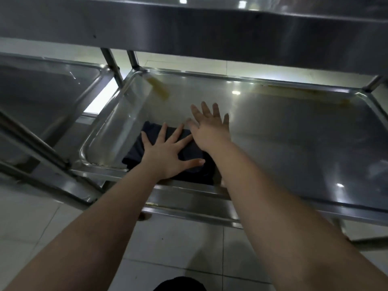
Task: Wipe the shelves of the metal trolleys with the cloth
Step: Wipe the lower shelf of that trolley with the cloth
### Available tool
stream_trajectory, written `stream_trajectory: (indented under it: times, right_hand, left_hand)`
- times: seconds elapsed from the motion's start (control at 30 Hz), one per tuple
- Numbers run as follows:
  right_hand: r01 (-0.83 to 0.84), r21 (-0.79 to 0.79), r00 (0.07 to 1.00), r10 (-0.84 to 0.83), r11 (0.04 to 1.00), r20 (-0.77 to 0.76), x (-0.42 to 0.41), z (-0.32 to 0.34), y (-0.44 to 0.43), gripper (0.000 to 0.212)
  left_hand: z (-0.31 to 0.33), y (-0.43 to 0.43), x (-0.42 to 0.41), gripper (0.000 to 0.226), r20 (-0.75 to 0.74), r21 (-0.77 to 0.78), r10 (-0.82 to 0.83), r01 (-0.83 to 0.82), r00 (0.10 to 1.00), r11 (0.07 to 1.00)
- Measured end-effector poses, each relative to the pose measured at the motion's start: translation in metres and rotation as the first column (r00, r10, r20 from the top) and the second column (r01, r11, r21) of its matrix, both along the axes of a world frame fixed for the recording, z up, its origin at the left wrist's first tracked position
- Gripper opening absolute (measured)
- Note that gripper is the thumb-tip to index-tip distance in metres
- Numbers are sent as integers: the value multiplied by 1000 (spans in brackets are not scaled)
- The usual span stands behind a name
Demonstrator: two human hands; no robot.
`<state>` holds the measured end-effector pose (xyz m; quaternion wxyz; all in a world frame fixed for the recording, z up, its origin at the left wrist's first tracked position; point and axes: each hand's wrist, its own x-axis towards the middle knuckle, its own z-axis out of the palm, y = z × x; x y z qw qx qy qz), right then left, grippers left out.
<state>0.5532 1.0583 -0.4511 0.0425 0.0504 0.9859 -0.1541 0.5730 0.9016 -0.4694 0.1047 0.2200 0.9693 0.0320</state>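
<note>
A dark cloth [136, 148] lies bunched at the near left corner of a steel trolley's lower shelf [294, 133]. My left hand [165, 152] presses flat on the cloth with fingers spread wide. My right hand [210, 127] is beside it to the right, fingers straight and spread, its heel at the cloth's right edge and its fingertips over bare steel. Whether the right palm touches the shelf is unclear.
The trolley's upper shelf [210, 24] overhangs close above. A second trolley's shelf [42, 89] adjoins on the left, with upright posts [113, 64] between them. Yellowish residue [159, 87] marks the far left and far rim. White tiled floor [178, 244] lies below.
</note>
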Motion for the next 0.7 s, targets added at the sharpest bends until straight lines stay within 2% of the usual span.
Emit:
stream_trajectory:
  times: [0.17, 0.33, 0.5, 0.7]
  right_hand:
    - [-42, 20, 999, 42, 999, -9, -21, -21, -18, 54]
    - [-67, 159, 997, 70, 985, -14, -24, -35, -20, 56]
    - [-51, 215, 998, 59, 975, -32, -25, -37, -22, 56]
    - [-34, 241, 998, 45, 970, -37, -25, -39, -22, 57]
  left_hand:
    - [1, -68, -22, 88, 41, -7, 74, -74, 996, 997]
    - [0, -113, -41, 89, 33, 19, 67, -68, 997, 998]
    - [-1, -92, -90, 98, -1, 4, 29, -29, 1000, 1000]
    - [3, -44, -185, 95, -57, 4, -10, 11, 998, 1000]
